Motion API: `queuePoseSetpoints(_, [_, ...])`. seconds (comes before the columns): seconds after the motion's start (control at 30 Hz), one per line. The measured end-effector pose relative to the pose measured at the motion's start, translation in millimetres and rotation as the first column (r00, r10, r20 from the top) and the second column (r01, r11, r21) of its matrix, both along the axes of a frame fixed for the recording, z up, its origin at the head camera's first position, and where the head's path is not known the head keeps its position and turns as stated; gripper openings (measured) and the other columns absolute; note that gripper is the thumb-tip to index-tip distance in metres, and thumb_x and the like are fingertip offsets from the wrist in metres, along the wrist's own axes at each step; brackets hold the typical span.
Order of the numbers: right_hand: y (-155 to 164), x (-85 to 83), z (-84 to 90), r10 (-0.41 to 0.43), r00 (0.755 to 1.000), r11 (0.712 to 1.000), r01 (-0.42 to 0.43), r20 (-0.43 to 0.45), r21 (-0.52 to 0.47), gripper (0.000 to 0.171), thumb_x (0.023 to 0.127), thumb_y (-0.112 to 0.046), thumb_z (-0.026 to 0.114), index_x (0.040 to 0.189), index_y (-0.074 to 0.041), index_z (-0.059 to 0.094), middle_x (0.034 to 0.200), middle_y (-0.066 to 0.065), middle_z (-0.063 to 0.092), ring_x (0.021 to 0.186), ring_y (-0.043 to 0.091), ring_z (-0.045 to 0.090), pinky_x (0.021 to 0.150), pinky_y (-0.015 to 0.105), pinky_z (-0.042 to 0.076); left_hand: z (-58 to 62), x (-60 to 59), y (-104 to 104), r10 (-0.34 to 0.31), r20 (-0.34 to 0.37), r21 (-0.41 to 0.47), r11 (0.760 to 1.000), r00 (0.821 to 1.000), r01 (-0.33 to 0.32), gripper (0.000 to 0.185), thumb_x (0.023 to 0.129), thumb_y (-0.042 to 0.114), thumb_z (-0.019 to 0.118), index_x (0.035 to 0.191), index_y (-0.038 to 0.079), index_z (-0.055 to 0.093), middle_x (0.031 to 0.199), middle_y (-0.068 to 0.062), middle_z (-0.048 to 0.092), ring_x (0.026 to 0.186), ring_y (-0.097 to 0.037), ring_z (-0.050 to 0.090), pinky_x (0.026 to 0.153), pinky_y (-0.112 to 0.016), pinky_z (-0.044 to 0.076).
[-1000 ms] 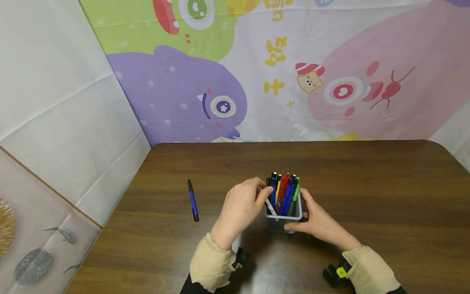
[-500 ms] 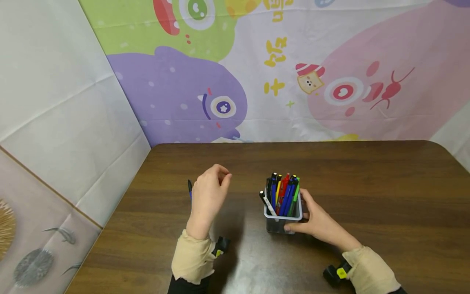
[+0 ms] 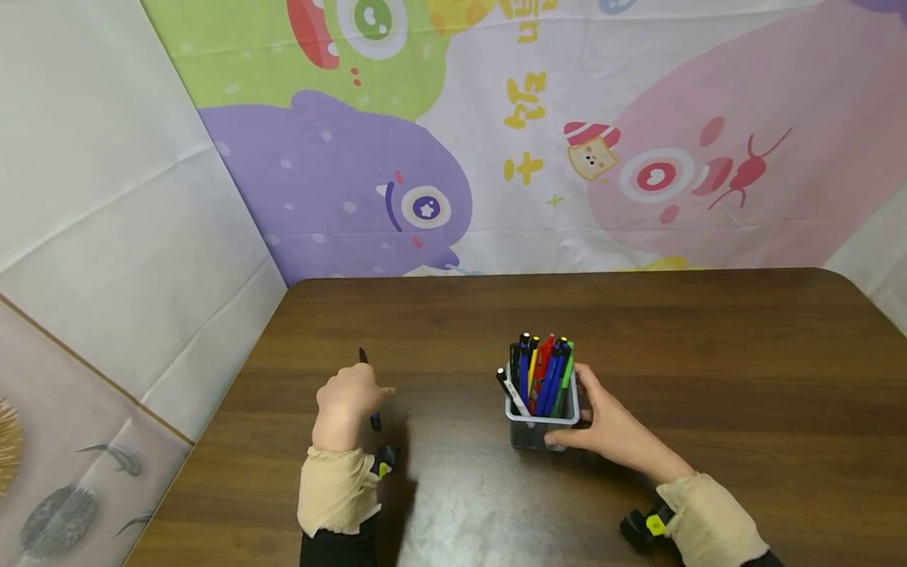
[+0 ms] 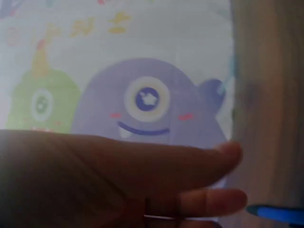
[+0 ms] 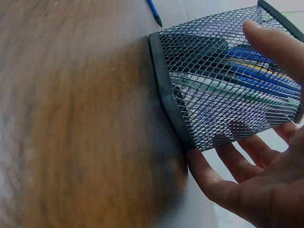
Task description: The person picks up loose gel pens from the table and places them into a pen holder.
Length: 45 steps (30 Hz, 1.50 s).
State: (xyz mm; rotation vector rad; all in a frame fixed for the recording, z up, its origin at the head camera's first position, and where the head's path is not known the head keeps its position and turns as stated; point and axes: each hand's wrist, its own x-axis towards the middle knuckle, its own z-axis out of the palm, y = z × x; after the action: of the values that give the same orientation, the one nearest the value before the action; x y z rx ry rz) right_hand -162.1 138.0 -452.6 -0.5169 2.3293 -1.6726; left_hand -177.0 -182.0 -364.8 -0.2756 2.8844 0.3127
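A blue pen with black ends (image 3: 375, 421) lies on the table at the left. My left hand (image 3: 346, 402) is over it and covers its middle in the head view. In the left wrist view the thumb and fingers are stretched out with nothing between them, their tips right by the blue pen (image 4: 278, 213). My right hand (image 3: 602, 429) holds a mesh pen holder (image 3: 527, 435) by its right side, thumb at the front and fingers behind. Several blue, black, red, yellow and green pens (image 3: 546, 378) stand in the holder, and a white pen with a black cap (image 3: 516, 398) leans out over its left rim.
The brown wooden table (image 3: 453, 488) runs back to a cartoon-printed cloth (image 3: 524, 228). A pale wall sheet (image 3: 142, 197) borders the left side. Dark wrist cameras (image 3: 641, 531) stick out from the beige wrist wraps (image 3: 712, 520).
My left hand has let go of the white pen, which now leans in the holder, and has moved left and down over the blue pen. The right hand keeps its hold on the holder.
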Motion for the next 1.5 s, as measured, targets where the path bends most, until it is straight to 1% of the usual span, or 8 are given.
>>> queuePoseSetpoints(0.1, [0.2,0.1,0.1,-0.001,1.0,1.0,0.001,0.0,0.0,0.09,0.068,-0.022,0.08,0.136,-0.012,0.023,0.127,0.018,0.042,0.111,0.033,0.047,0.08,0.025,0.049,-6.8,-2.9,-2.7,0.036,0.06,-0.047,0.998,0.998,-0.033,0.041,0.082,0.034,0.062,0.101,-0.002,0.065,0.103,-0.025,0.062,0.09,-0.04,0.059,0.073,-0.05,0.047])
queuePoseSetpoints(0.33, [-0.1,0.3,0.3,0.001,1.0,1.0,-0.001,-0.008,0.0,0.089,0.068,-0.022,0.08,0.136,-0.013,0.024,0.125,0.018,0.043,0.111,0.032,0.048,0.081,0.025,0.049,-28.4,-10.6,-11.8,0.165,0.111,-0.066,0.985,0.98,-0.159,0.046,0.082,0.037,0.061,0.1,-0.005,0.063,0.101,-0.023,0.062,0.09,-0.038,0.058,0.076,-0.046,0.044])
queuePoseSetpoints(0.67, [1.4,-0.1,0.3,0.003,1.0,1.0,-0.003,-0.004,0.002,0.088,0.068,-0.023,0.08,0.136,-0.014,0.024,0.125,0.017,0.044,0.111,0.032,0.047,0.082,0.026,0.049,-38.9,-15.4,-15.6,0.099,0.213,-0.061,0.994,0.972,-0.088,0.048,0.082,0.04,0.061,0.104,-0.003,0.062,0.107,-0.023,0.06,0.094,-0.036,0.057,0.077,-0.045,0.044])
queuePoseSetpoints(0.9, [1.5,-0.6,-1.1,0.005,1.0,1.0,-0.005,-0.004,-0.001,0.088,0.068,-0.023,0.08,0.136,-0.015,0.024,0.126,0.017,0.044,0.112,0.032,0.047,0.081,0.025,0.049,-34.9,-14.0,-17.5,0.1,0.163,-0.033,0.995,0.982,-0.096,0.042,0.085,0.032,0.053,0.103,-0.005,0.062,0.107,-0.027,0.059,0.094,-0.039,0.057,0.076,-0.048,0.045])
queuePoseSetpoints(1.03, [1.5,-1.0,-1.6,0.008,1.0,1.0,-0.008,-0.004,-0.001,0.088,0.068,-0.024,0.08,0.136,-0.015,0.024,0.127,0.017,0.043,0.112,0.032,0.047,0.081,0.025,0.049,-28.7,-13.0,-15.8,0.169,-0.033,-0.011,0.985,0.985,-0.17,0.04,0.088,0.028,0.048,0.093,-0.008,0.063,0.097,-0.03,0.062,0.086,-0.043,0.059,0.068,-0.05,0.047])
queuePoseSetpoints(1.17, [1.4,-1.1,-1.4,0.009,1.0,1.0,-0.009,-0.009,-0.003,0.088,0.068,-0.023,0.08,0.136,-0.014,0.024,0.127,0.017,0.043,0.112,0.033,0.048,0.081,0.025,0.049,-22.1,-10.8,-12.1,0.249,-0.261,0.046,0.968,0.933,-0.246,0.034,0.086,0.02,0.045,0.079,-0.009,0.061,0.087,-0.032,0.062,0.077,-0.046,0.06,0.059,-0.053,0.046])
queuePoseSetpoints(1.33, [1.2,-1.1,-1.3,0.007,1.0,1.0,-0.008,-0.015,-0.009,0.087,0.068,-0.022,0.08,0.135,-0.014,0.025,0.126,0.017,0.043,0.111,0.033,0.048,0.08,0.025,0.049,-16.5,-9.1,-7.7,0.309,-0.42,0.065,0.948,0.853,-0.311,0.033,0.087,0.019,0.048,0.081,-0.011,0.062,0.087,-0.033,0.062,0.076,-0.047,0.06,0.058,-0.054,0.046])
queuePoseSetpoints(1.5, [1.0,-1.2,-1.4,0.003,1.0,1.0,-0.003,-0.02,0.0,0.087,0.068,-0.022,0.08,0.135,-0.014,0.025,0.126,0.017,0.044,0.111,0.032,0.048,0.08,0.025,0.049,-11.3,-7.7,-4.2,0.325,-0.582,0.074,0.934,0.746,-0.349,0.032,0.088,0.021,0.055,0.087,-0.011,0.06,0.086,-0.029,0.062,0.077,-0.046,0.06,0.06,-0.054,0.046])
